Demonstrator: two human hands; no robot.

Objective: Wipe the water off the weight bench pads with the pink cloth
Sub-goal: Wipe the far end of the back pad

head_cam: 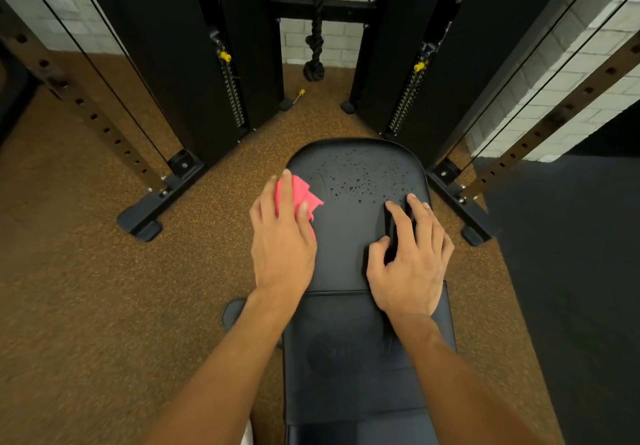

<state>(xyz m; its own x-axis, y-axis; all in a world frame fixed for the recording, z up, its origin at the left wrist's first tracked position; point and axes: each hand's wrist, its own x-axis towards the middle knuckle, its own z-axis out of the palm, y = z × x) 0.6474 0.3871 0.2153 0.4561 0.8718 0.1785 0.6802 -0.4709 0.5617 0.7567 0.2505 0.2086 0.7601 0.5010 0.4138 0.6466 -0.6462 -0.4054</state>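
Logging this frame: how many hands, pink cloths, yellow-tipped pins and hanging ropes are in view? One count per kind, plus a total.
Hands: 2 (left hand on the pink cloth, right hand on the bench pad)
Pink cloth: 1
Yellow-tipped pins: 3
Hanging rope: 1
Total: 7

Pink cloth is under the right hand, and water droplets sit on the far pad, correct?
Not quite. The head view shows the pink cloth under the left hand, at the far pad's left edge; the right hand rests bare on that pad. The water droplets do sit on the far pad.
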